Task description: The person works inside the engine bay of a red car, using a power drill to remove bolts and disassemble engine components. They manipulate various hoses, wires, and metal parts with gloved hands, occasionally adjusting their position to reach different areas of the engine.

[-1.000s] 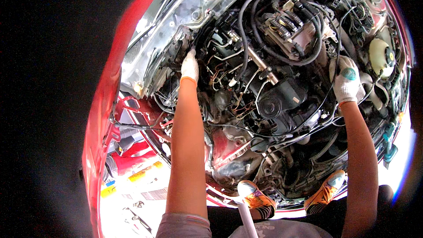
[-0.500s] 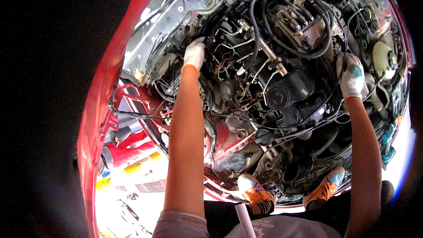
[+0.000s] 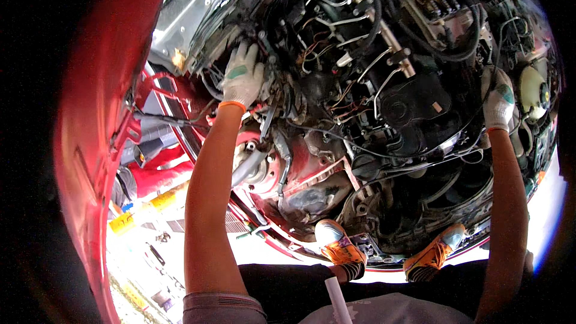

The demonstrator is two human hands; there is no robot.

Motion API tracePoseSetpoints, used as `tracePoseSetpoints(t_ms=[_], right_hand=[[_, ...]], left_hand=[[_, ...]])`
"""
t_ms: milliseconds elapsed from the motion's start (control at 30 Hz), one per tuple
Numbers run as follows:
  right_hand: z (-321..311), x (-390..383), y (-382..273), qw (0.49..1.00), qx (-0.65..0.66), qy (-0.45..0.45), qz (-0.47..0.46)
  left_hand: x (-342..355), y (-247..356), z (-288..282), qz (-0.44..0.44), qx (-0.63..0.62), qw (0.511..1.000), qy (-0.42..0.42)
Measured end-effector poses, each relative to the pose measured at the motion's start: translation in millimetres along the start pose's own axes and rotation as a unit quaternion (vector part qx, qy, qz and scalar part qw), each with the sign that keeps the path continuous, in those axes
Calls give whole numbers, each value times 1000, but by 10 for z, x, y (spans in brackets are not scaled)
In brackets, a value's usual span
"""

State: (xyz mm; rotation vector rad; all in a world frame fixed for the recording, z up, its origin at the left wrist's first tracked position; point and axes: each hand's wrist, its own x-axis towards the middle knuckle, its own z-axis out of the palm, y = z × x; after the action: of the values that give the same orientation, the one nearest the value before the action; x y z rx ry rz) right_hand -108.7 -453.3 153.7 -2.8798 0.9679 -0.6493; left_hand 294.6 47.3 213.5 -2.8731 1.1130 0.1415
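My left hand (image 3: 242,81), in a white knit glove with an orange cuff, lies over cables and hoses at the left side of the engine bay. Its fingers are stretched out and slightly apart, with nothing visibly held. My right hand (image 3: 499,101), gloved the same way, is at the right side of the engine, beside a pale coolant reservoir (image 3: 533,90). Its fingers are bent downward among dark parts, and whatever they grip is hidden. Between the hands sits the engine, with a silver fuel rail (image 3: 389,39), thin metal pipes and a black round-faced cover (image 3: 414,103).
A thick black corrugated hose (image 3: 447,57) loops over the far right of the engine. The red body panel (image 3: 90,162) rises at the left. My orange shoes (image 3: 341,246) stand at the near edge of the bay. A loose black cable (image 3: 327,135) crosses the engine front.
My left hand has come nearer and its fingers have spread, over the cables beside the engine. The view has shifted left; my right hand stays at the same side of the engine.
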Motion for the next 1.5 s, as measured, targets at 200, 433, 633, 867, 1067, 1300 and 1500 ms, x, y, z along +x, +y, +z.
tracePoseSetpoints(t_ms=[200, 433, 633, 867, 1067, 1300, 1500], right_hand=[[-63, 135, -106, 995, 26, -87, 46], [79, -65, 60, 933, 115, -243, 240], [-533, 414, -507, 958, -45, -257, 118], [-466, 117, -425, 984, 75, -116, 109], [-397, -174, -476, 983, 158, 33, 86], [-634, -517, -282, 983, 156, -52, 82], [-877, -355, -410, 951, 229, -134, 159]], left_hand=[[-156, -49, 268, 10, 89, 995, 47], [51, -507, 530, 112, 140, 984, -6], [444, -1304, 1100, 197, 179, 962, 62], [442, -1460, 1056, 211, 249, 940, 103], [554, -1444, 829, 116, 33, 992, -35], [759, -120, -174, 79, -44, 988, -123], [210, 1202, -1123, 25, -384, 922, -45]])
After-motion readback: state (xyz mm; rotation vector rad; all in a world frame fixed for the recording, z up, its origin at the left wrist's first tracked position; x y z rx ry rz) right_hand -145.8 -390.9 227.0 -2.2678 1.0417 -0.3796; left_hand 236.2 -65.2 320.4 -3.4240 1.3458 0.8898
